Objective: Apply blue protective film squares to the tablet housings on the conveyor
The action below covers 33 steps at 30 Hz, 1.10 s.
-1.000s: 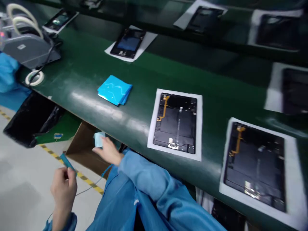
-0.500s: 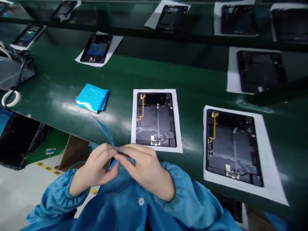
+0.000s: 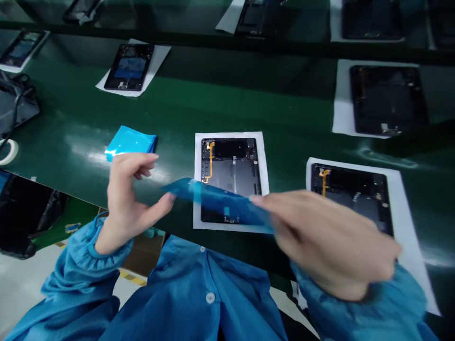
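Blue film [image 3: 222, 201] hangs over the tablet [image 3: 229, 171], not yet lying flat; right hand [image 3: 327, 237] pinches it, left hand [image 3: 128, 194] spread

The blue film [image 3: 238, 201] is thin, glossy and see-through, stretched left to right in a slightly sloping strip with a tapered left end. It covers the view of the near half of the opened black tablet [image 3: 232, 171], which lies flat, its orange ribbon at left, near the bench [image 3: 177, 111]'s near edge.
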Motion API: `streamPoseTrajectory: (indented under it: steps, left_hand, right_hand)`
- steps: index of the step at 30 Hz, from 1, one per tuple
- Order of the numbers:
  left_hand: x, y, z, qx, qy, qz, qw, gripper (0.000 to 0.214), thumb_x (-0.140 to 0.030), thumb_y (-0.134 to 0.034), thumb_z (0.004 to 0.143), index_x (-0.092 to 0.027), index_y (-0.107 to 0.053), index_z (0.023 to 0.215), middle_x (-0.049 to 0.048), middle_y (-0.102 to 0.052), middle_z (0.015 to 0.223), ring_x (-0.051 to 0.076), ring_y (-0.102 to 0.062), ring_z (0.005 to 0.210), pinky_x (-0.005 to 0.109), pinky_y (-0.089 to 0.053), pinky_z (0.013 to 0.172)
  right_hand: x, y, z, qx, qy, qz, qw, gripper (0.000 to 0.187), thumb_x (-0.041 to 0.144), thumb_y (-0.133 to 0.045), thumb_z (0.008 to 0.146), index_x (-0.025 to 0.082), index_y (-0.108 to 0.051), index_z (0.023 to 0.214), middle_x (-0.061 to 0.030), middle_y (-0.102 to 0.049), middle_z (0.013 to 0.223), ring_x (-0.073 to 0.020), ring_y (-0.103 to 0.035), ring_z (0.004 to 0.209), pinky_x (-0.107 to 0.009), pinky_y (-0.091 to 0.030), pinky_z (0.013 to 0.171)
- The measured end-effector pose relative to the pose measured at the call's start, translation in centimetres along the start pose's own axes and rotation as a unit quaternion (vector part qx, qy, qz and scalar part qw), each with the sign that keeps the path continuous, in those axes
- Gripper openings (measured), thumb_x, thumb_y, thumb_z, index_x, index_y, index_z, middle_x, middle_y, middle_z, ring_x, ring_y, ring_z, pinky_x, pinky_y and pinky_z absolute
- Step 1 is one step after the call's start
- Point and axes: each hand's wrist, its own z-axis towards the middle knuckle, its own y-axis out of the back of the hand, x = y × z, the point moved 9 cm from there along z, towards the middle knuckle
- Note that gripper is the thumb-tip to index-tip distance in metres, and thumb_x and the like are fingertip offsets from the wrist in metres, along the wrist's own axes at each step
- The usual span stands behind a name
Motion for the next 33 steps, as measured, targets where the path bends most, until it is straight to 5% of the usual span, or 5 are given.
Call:
streamPoseTrajectory:
  steps: [4,9,14,21,33]
  left_hand:
    - [3.0,-6.7,0.5,0.184,0.053,-0.027,0.981,0.033,-0.028,-0.076,0.102,-0.019,-0.065,0.131,0.0023,-0.071,0.102,0.014,-0.063,0.082,0.029,-0.053,0.075]
    - [4.8,-14.4,-2.6,0.401,0.127,-0.007,0.907,0.014,-0.027,-0.072,0.105,-0.021,-0.066,0.094,-0.0035,-0.066,0.068,0.015,-0.058,0.058,0.029,-0.035,0.058]
    - [4.8,-15.9,-2.6,0.388,0.107,-0.019,0.915,0.010,-0.029,-0.065,0.107,-0.021,-0.068,0.101,-0.0026,-0.068,0.073,0.017,-0.059,0.059,0.030,-0.038,0.060]
    - [2.5,-16.2,-3.2,0.369,-0.073,-0.078,0.923,0.021,-0.024,-0.053,0.116,-0.020,-0.070,0.105,0.0041,-0.076,0.090,0.019,-0.071,0.080,0.033,-0.052,0.077]
    - [1.8,-15.2,-2.5,0.323,-0.116,-0.094,0.934,0.013,-0.019,-0.058,0.115,-0.018,-0.069,0.107,0.0040,-0.080,0.093,0.017,-0.072,0.080,0.030,-0.055,0.074]
  right_hand:
    - [-6.6,-0.3,1.8,-0.061,-0.142,0.045,0.987,0.021,0.048,-0.083,0.093,0.027,-0.084,0.089,-0.0023,-0.078,0.077,-0.0202,-0.073,0.065,-0.036,-0.063,0.064]
    - [-14.3,-3.8,1.6,-0.019,-0.302,0.190,0.934,0.049,0.062,-0.100,0.067,0.022,-0.076,0.082,0.0001,-0.068,0.068,-0.0153,-0.062,0.058,-0.029,-0.053,0.055]
    - [-16.0,-3.9,0.3,-0.001,-0.369,0.172,0.913,0.051,0.060,-0.108,0.057,0.021,-0.079,0.075,-0.0008,-0.067,0.060,-0.0137,-0.056,0.052,-0.029,-0.050,0.052]
    - [-16.2,-3.9,-1.3,-0.001,-0.424,0.135,0.896,0.066,0.075,-0.107,0.048,0.020,-0.078,0.072,-0.0026,-0.069,0.062,-0.0151,-0.059,0.054,-0.031,-0.054,0.052]
    - [-16.1,-2.8,-1.7,-0.002,-0.374,0.083,0.924,0.033,0.053,-0.099,0.075,0.024,-0.082,0.077,-0.0003,-0.067,0.059,-0.0126,-0.056,0.050,-0.026,-0.046,0.048]
